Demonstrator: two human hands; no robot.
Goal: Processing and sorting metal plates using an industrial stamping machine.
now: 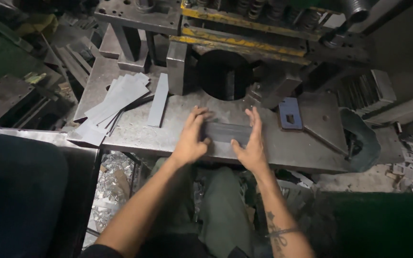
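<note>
A flat dark grey metal strip [226, 132] is held at its ends between the left hand [190, 138] and the right hand [252, 143] on a worn steel press table [139, 131]; a fanned pile of grey metal strips [113, 102] is seen well to its left.

Metal strip [226, 132] ends under hands

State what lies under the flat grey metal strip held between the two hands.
The flat grey metal strip lies on the worn steel press table, between left hand and right hand. The table surface directly beneath it is covered.
</note>
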